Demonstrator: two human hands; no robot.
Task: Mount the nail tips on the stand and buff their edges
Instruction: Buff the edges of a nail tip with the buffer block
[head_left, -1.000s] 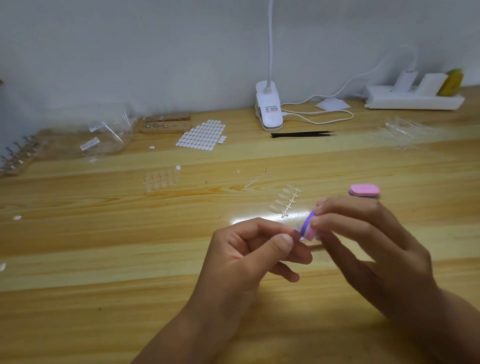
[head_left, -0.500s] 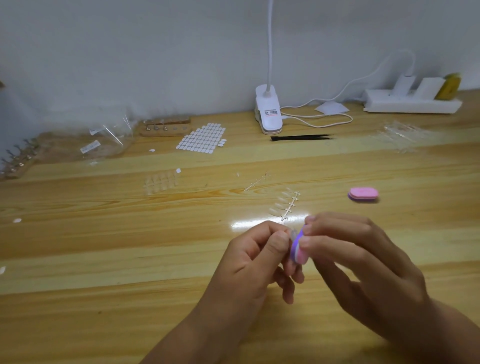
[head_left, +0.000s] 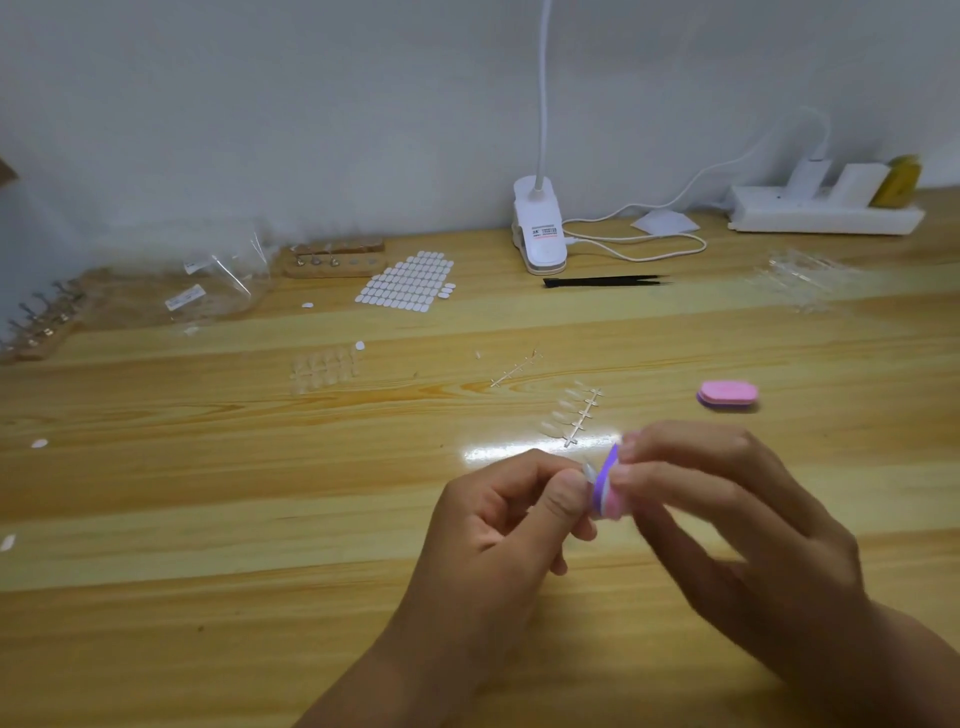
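Right hand has slid its buffer up the nail tip.

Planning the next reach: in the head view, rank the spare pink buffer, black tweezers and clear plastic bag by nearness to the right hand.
1. spare pink buffer, on the table just beyond the right hand.
2. black tweezers, farther back, centre.
3. clear plastic bag, far back left.

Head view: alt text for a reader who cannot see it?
Over a wooden table, the left hand pinches a clear nail tip and the right hand holds a purple-and-pink buffer block against it. Behind them lie a strip of nail tips, a second pink buffer, black tweezers and a white clip lamp.
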